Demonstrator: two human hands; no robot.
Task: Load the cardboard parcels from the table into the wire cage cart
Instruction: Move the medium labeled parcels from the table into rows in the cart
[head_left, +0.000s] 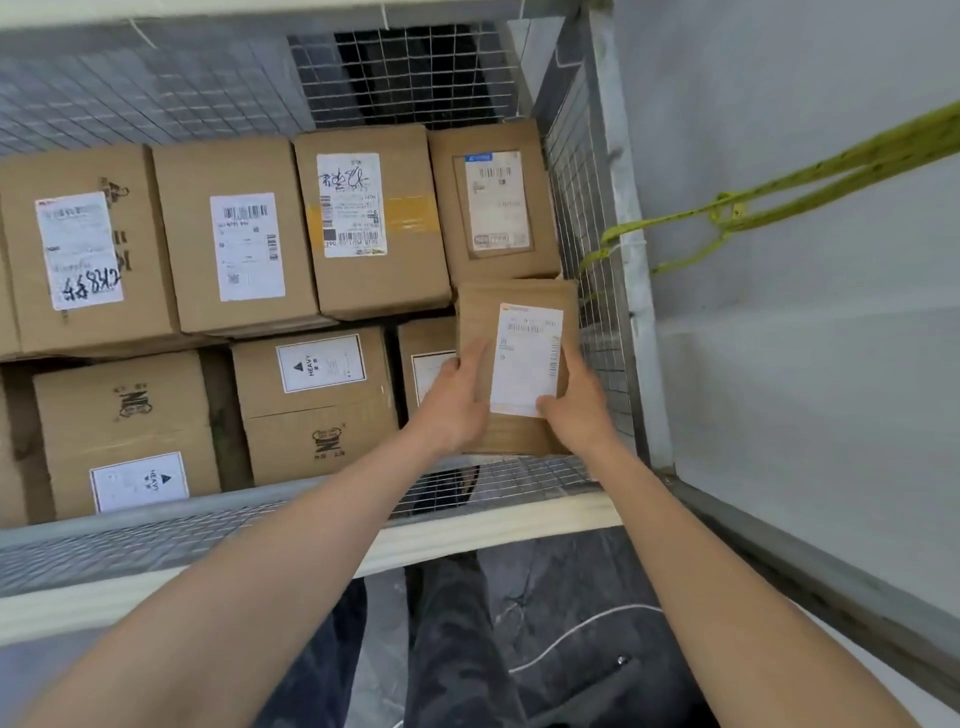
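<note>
Both grips hold one small parcel (483, 317) between them. The left grip (452, 410) clasps its left edge, and the right grip (576, 410) wraps its right side with the thumb pressed on the lower corner of the white label. That label carries a barcode near the top and another along its right edge, but the print is too blurred to read.

The small parcel sits inside the wire cage cart (582, 208), in the near right corner, close against the right mesh wall. It is just in front of a box with a blue-topped label (493, 202). What it rests on is hidden.

The back row holds three more boxes:
- A taped box (369, 218) has yellow-orange tape across it and a black handwritten scrawl above barcodes on its label.
- A barcode box (239, 239) has a label with small, unreadable print.
- A far-left box (88, 249) has a label with bold handwriting that looks to include "8".

Nearer, a middle box (311, 395) bears a framed sticker reading "HEAVY" with a black triangle, and a printed logo lower down. A lower-left box (124, 431) has the same "HEAVY" sticker and the same logo. A half-hidden box (423, 358) lies under the left grip.

A yellow-green rope (779, 192) is tied to the cart's right post and runs off to the right. Dark trousers (467, 649) show below the near rim.
</note>
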